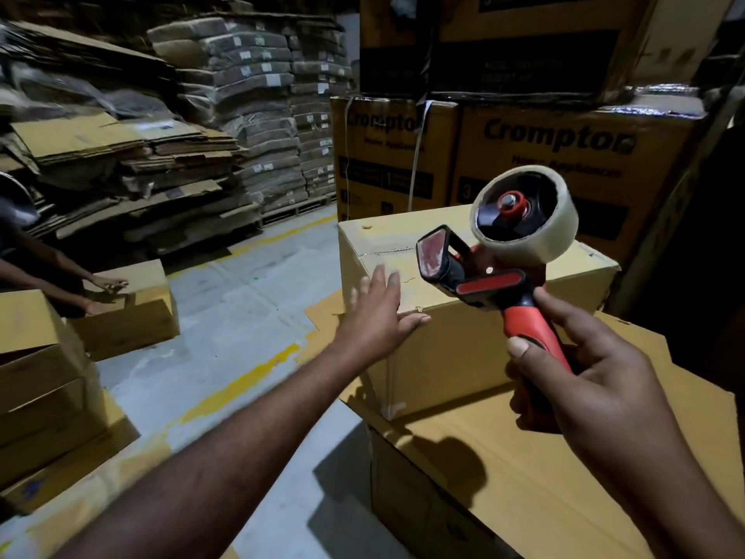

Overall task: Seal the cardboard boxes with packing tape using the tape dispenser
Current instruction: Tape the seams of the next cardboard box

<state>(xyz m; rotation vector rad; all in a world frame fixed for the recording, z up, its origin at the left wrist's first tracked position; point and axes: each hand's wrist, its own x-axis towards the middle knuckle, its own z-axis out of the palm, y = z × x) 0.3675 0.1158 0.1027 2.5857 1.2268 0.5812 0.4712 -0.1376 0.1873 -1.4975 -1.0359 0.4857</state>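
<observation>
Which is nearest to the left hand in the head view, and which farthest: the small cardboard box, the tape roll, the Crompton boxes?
From the left hand:
1. Small cardboard box, touching its near corner.
2. Tape roll, up right, on the dispenser.
3. Crompton boxes, stacked behind.

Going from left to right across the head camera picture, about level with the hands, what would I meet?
Another person's hands on a small box → bare grey floor → the left hand, open against the box being sealed → the tape dispenser → the right hand gripping its red handle.
</observation>
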